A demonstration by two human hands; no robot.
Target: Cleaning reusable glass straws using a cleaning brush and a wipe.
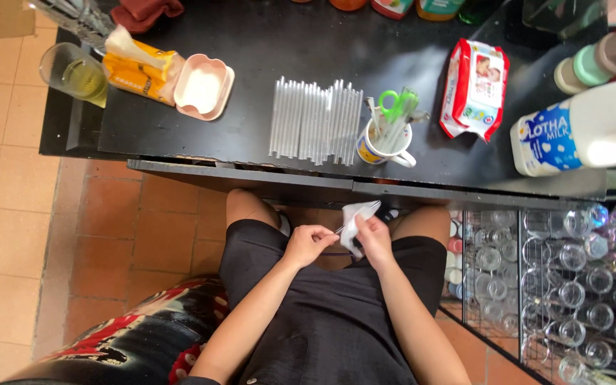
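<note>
1. Terracotta floor tiles (8, 214) run under a black counter (294, 50) that spans the upper part of the view; the person sits below its front edge, in black clothes, on a seat with a red, black and white pattern (130, 342).
2. Near the counter's front edge lies a row of clear plastic straws (315, 121), laid side by side. This row is the landmark for what follows.
3. Just right of the straws stands a white mug (383, 146) holding green-handled scissors (397, 105) and a few thin sticks.
4. Further right of the straws lie a red and white packet of wipes (475, 89) and a large white milk jug with a blue label (586, 128).
5. Left of the straws sit a pink lidded box (204, 85), a yellow tissue pack (140, 68) and a clear glass of yellowish liquid (73, 71).
6. Below and right of the straws, under the counter, wire racks (557, 285) hold upturned clear glasses.
7. Directly below the straws, over the lap, both forearms come up and the hands meet.
8. The left hand (309, 242) pinches the end of a thin clear straw (339, 229) between thumb and fingertips.
9. The right hand (376, 239) is curled around a white paper tissue (354, 221), which touches the straw.
</note>
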